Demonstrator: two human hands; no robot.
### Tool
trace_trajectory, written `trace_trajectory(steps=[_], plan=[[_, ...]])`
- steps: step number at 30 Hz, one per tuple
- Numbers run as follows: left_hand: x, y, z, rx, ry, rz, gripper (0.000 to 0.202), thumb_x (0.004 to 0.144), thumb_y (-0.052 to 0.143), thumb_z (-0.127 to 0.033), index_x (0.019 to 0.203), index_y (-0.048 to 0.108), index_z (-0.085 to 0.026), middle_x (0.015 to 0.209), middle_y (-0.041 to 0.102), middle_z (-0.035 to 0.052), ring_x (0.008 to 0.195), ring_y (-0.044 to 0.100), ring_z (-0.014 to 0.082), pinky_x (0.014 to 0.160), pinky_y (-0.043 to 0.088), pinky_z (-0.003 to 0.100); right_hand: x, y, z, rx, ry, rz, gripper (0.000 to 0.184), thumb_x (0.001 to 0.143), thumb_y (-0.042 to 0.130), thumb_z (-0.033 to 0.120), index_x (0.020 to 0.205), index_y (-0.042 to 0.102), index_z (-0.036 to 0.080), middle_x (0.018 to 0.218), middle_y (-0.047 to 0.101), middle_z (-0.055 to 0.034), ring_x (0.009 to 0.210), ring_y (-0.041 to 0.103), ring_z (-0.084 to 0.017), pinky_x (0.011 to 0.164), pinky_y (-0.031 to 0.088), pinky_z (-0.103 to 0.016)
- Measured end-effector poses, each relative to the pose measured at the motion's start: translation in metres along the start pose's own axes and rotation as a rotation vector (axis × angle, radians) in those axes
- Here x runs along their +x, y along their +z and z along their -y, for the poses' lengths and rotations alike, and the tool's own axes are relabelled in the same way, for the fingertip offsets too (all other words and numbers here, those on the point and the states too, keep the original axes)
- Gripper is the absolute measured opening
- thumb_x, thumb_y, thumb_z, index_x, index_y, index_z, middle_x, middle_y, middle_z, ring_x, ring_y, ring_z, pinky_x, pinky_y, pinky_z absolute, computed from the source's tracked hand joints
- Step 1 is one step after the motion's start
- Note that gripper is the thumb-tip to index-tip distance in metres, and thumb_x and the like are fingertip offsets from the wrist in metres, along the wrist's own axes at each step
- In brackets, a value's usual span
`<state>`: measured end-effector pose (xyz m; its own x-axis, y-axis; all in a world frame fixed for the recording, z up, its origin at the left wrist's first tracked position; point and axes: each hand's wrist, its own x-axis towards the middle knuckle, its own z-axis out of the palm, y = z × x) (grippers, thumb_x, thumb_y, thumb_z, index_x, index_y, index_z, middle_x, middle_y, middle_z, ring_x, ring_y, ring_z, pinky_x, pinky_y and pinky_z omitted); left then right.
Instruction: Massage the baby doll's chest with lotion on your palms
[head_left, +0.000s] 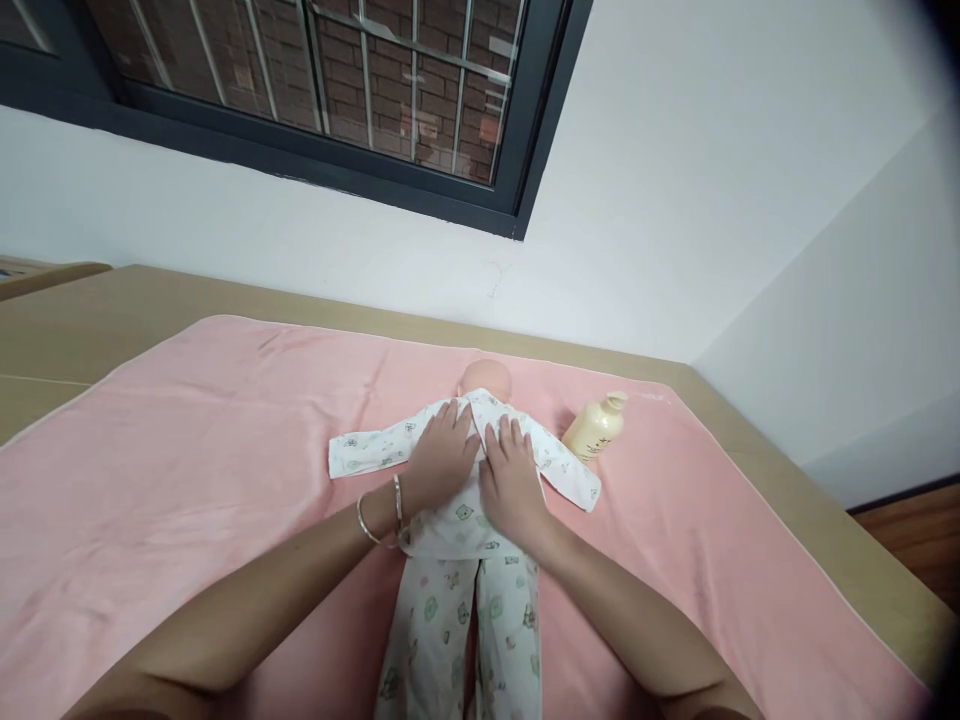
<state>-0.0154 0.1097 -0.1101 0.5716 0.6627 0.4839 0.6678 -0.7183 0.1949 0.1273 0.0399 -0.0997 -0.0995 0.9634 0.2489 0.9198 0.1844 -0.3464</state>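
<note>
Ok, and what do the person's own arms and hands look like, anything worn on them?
Both forearms are bare, with no sleeves covering them. Two thin, pale, shiny bangles circle the wrist of the left hand. The right hand has nothing at its wrist. Neither wears a glove.

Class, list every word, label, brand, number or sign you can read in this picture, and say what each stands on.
No text is legible.
Cream bottle: dark lettering, too small and blurred to read.
Patterned top: small printed pictures, no readable words.
Wall: faint Y-like mark; cannot tell if it is writing.
</note>
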Motion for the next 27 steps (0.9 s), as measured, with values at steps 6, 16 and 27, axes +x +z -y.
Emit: trace_trajectory(steps=[6, 16, 27], plan=[[0.001, 0.002, -0.001, 0.051, -0.079, -0.012, 0.047, 0.098, 0.031, -0.028, 0.137, 0.043, -0.006, 0.145, 0.046, 0.0232, 0.141, 0.036, 0.0338, 0.108, 0.038, 0.058, 0.020, -0.001, -0.016, 0.153, 0.054, -0.015, 0.054, 0.099, 0.026, 0.028, 0.151, 0.032, 0.016, 0.161, 0.018, -0.0076, 0.150, 0.006, -0.028, 0.120, 0.008, -0.055], [-0.002, -0.010, -0.008, 0.111, 0.014, -0.001, 0.033, 0.093, 0.036, -0.015, 0.113, 0.063, -0.012, 0.139, 0.053, 0.0202, 0.138, 0.040, 0.0333, 0.109, 0.036, 0.060, -0.003, 0.011, -0.001, -0.033, 0.041, -0.071, 0.058, 0.098, 0.034, 0.030, 0.153, 0.026, 0.013, 0.161, 0.012, -0.0159, 0.150, 0.003, -0.031, 0.118, 0.012, -0.058], [-0.015, -0.005, -0.039, 0.186, -0.210, 0.002, 0.055, 0.094, 0.040, -0.031, 0.142, 0.041, -0.005, 0.147, 0.043, 0.0254, 0.137, 0.040, 0.0389, 0.110, 0.036, 0.055, 0.038, -0.003, -0.034, 0.069, 0.077, -0.048, 0.056, 0.102, 0.023, 0.037, 0.151, 0.029, 0.010, 0.160, 0.018, -0.0159, 0.150, 0.009, -0.026, 0.120, 0.010, -0.054]])
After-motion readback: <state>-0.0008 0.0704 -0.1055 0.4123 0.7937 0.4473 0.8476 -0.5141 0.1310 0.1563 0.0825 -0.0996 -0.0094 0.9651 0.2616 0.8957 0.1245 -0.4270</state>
